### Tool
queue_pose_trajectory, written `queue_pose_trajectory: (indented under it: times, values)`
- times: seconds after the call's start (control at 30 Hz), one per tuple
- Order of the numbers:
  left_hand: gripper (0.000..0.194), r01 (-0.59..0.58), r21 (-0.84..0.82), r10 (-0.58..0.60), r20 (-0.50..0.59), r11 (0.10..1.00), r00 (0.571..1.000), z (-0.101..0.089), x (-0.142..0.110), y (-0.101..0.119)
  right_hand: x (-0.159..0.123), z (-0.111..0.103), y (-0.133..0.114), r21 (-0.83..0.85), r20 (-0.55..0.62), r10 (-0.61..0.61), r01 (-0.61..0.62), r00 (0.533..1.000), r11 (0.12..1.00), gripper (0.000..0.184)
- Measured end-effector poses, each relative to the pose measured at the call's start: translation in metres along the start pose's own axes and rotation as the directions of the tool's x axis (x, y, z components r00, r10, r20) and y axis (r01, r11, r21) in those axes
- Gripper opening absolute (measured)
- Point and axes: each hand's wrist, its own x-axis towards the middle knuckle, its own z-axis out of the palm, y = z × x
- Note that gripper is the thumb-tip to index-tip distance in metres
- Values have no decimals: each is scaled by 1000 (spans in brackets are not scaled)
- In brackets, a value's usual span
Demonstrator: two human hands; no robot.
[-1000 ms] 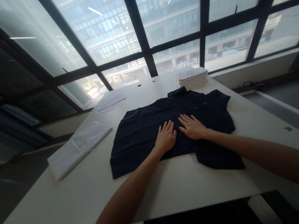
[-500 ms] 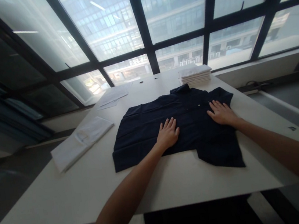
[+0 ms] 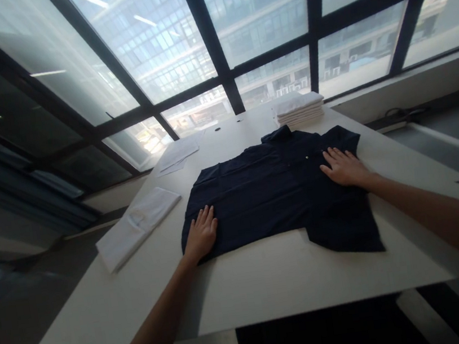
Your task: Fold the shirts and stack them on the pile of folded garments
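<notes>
A dark navy short-sleeved shirt point(image 3: 258, 191) lies spread sideways on the white table point(image 3: 263, 287), its collar at the far side and its hem to the left. My left hand point(image 3: 201, 233) rests flat on the cloth near the hem, fingers stretched out. Over by the far sleeve, my right hand point(image 3: 343, 166) lies flat on the upper part of the shirt with its fingers extended. Neither hand grips the fabric.
A white folded item in clear wrapping point(image 3: 141, 227) lies on the table's left side. Behind it are some paper sheets point(image 3: 178, 153). A stack of folded white cloths point(image 3: 300, 109) stands at the far right. Large windows point(image 3: 258, 8) rise beyond the table.
My left hand has slid left across the shirt from its middle to near the hem. My right hand stays in about the same place on the cloth. The view has tilted slightly.
</notes>
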Motion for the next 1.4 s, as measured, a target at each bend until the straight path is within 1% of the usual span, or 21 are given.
queue_pose_trajectory:
  times: [0.07,0.17,0.3,0.37,0.43,0.53,0.6,0.67,0.73,0.77,0.83,0.9,0.93,1.0,1.07,1.1,1.17,1.2,1.27,1.33,1.4]
  values:
    - [61,34,32,-33,-22,999,999,5,-7,-23,-1,-1,-1,8,-10,1,-1,1000,1000,77]
    - [62,30,68,-27,-48,997,999,10,-14,-39,-2,-2,-3,18,-16,7,-7,1000,1000,76]
    - [63,28,84,-23,-54,996,998,11,-16,-40,-6,-5,-5,5,-25,-3,4,1000,1000,75]
    - [62,8,98,-1,-70,995,998,11,-20,-40,-11,-6,-6,-12,-32,-12,11,999,1000,74]
    - [61,-33,119,44,-90,992,995,11,-27,-41,-21,-5,-7,-29,-39,-19,18,999,999,74]
    - [60,-82,138,96,-100,987,990,13,-46,-46,-43,-1,-5,-39,-51,-27,25,998,999,74]
    - [60,-72,135,84,-85,988,993,14,-59,-49,-59,3,-2,-35,-60,-26,24,998,999,75]
    - [60,-34,118,40,-46,992,998,13,-68,-50,-73,6,2,-25,-61,-21,20,998,999,76]
    - [62,23,94,-21,-13,995,1000,9,-69,-47,-81,5,3,-3,-53,-10,10,999,1000,77]
    - [63,45,84,-44,-16,995,999,6,-64,-43,-81,3,1,12,-51,-6,6,999,1000,77]
    - [67,63,62,-59,-61,996,996,-5,-46,-28,-74,-5,-9,45,-52,-18,20,998,999,76]
    - [67,18,20,-16,-111,1000,994,-19,-15,-2,-55,-17,-30,78,-57,-64,69,996,995,74]
    - [65,-5,-17,3,-122,1000,993,-27,5,16,-42,-23,-44,100,-55,-90,95,994,990,71]
    - [60,-92,-109,78,-122,990,989,-40,49,56,-12,-34,-78,157,-34,-161,164,986,974,64]
    - [55,-158,-202,139,-105,966,985,-47,92,101,20,-40,-114,227,13,-233,224,972,948,59]
    - [54,-196,-239,174,-109,951,979,-49,112,122,35,-41,-129,234,18,-260,249,965,940,57]
    - [54,-250,-275,221,-132,928,966,-46,143,160,59,-37,-152,229,20,-255,244,967,942,57]
    - [54,-263,-280,232,-139,923,963,-42,155,175,67,-33,-158,220,20,-240,230,971,948,57]
    - [54,-315,-285,288,-132,905,948,-32,168,196,77,-23,-163,204,28,-208,198,978,959,60]
    - [58,-384,-269,371,-101,883,923,-21,173,205,80,-13,-161,187,42,-190,179,981,966,63]
    - [60,-420,-245,418,-61,874,906,-13,174,203,81,-5,-158,171,67,-166,153,984,973,63]
